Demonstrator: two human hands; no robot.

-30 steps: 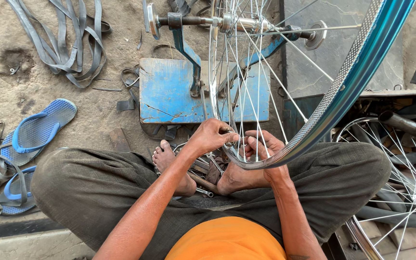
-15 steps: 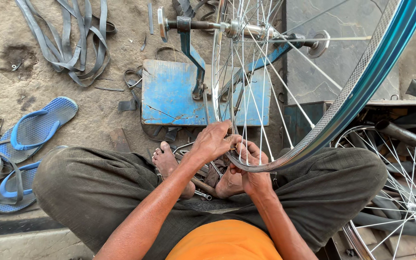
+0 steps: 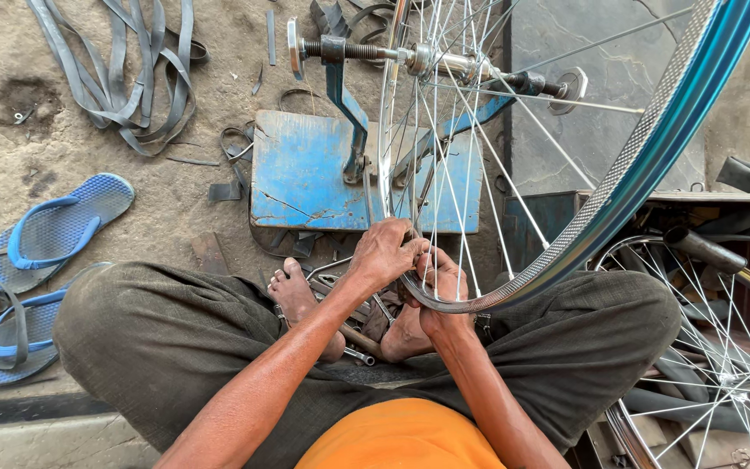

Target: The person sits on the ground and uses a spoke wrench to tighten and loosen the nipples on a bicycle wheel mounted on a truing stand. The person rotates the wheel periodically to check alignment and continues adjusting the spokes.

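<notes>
A bicycle wheel with a blue and silver rim (image 3: 644, 165) and thin spokes stands upright on an axle (image 3: 444, 61) in a blue truing stand (image 3: 305, 174). I sit cross-legged with the rim's lowest part over my lap. My left hand (image 3: 384, 254) has its fingers pinched at the spokes where they meet the rim. My right hand (image 3: 441, 287) cups the rim from below, right beside the left hand. My bare feet (image 3: 292, 291) lie under the hands, with metal tools (image 3: 358, 352) between them.
Blue sandals (image 3: 58, 227) lie on the dirt to the left. Old rubber tubes (image 3: 132, 78) are heaped at the back left. A second spoked wheel (image 3: 722, 347) lies at the right, beside a dark metal box (image 3: 540, 221).
My right hand has slid a little left along the rim, closer to the left hand. The left hand stays at the spokes. The view has shifted slightly.
</notes>
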